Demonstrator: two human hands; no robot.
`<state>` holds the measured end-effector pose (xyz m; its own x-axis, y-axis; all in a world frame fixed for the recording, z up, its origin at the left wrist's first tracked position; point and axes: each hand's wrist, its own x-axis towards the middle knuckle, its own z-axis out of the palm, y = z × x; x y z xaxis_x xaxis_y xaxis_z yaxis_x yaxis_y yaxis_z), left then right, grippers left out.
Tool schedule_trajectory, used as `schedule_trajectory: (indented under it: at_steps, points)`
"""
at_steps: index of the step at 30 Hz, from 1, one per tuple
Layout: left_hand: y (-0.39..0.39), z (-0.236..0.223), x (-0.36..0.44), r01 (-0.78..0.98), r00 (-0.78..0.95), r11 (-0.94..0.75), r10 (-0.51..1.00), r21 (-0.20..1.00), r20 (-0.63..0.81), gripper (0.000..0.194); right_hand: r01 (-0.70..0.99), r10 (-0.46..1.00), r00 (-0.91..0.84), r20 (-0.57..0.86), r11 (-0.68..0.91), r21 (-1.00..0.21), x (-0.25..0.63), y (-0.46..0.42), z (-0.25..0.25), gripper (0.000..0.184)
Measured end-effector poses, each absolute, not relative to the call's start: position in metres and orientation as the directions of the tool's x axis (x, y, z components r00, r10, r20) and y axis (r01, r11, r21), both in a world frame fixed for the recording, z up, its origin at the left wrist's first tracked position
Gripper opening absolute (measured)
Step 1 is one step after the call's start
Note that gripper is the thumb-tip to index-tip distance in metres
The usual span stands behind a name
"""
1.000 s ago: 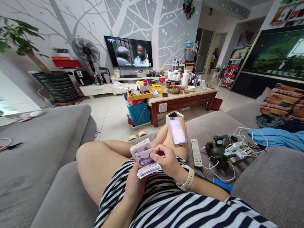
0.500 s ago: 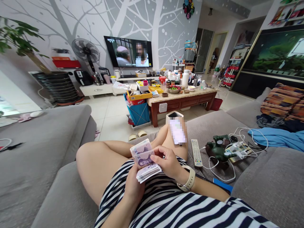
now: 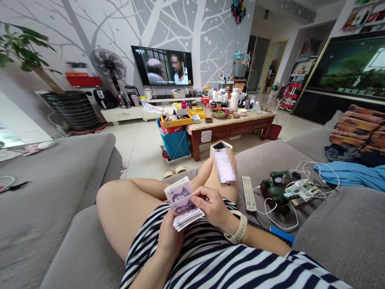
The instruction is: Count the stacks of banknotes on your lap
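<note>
A stack of purple banknotes (image 3: 179, 189) is bent over in my left hand (image 3: 170, 233), which is closed around its lower left side above my lap. One part of the stack stands up and the other part folds down toward me. My right hand (image 3: 212, 206), with a pale watch (image 3: 239, 228) on the wrist, pinches the right edge of a single note between thumb and fingers. That note is tilted away from the upright ones. A phone (image 3: 225, 166) with a blurred screen rests on my leg beyond my right hand.
On the grey sofa to my right lie a remote control (image 3: 248, 194), a dark green figurine (image 3: 278, 190) and a power strip (image 3: 302, 190) with white cables. Ahead stands a loaded coffee table (image 3: 231, 127), beside a blue bin (image 3: 177, 144). Slippers (image 3: 174, 171) are on the floor.
The note under my right fingers has folded down toward me, uncovering more of the note behind it. Both hands stay nearly in place. The television picture has changed.
</note>
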<state>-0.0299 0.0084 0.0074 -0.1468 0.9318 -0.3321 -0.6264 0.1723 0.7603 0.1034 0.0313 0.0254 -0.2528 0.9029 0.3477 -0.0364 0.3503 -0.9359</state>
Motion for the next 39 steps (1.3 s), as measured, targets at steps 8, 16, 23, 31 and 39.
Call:
schedule_trajectory:
  at_steps: [8,16,23,31,39]
  points:
    - [0.008,0.007,-0.031,-0.628,-0.127,0.168,0.941,0.76,-0.314,0.026,-0.059,0.908,-0.25,0.336,0.332,-0.941,0.103,0.031,0.024,0.024]
    - [0.009,0.005,-0.031,-0.629,-0.109,0.166,0.948,0.759,-0.298,0.028,-0.087,0.907,-0.251,0.338,0.326,-0.941,0.102,0.031,0.024,0.023]
    - [0.007,0.008,-0.031,-0.618,-0.115,0.169,0.946,0.768,-0.302,0.025,-0.07,0.903,-0.243,0.353,0.347,-0.935,0.103,0.03,0.024,0.029]
    - [0.008,0.006,-0.032,-0.646,-0.08,0.171,0.954,0.744,-0.289,0.028,-0.065,0.888,-0.266,0.374,0.371,-0.926,0.104,0.031,0.019,0.04]
    - [0.008,0.006,-0.031,-0.658,-0.088,0.192,0.941,0.728,-0.328,0.023,-0.049,0.932,-0.232,0.279,0.275,-0.96,0.102,0.037,0.013,0.038]
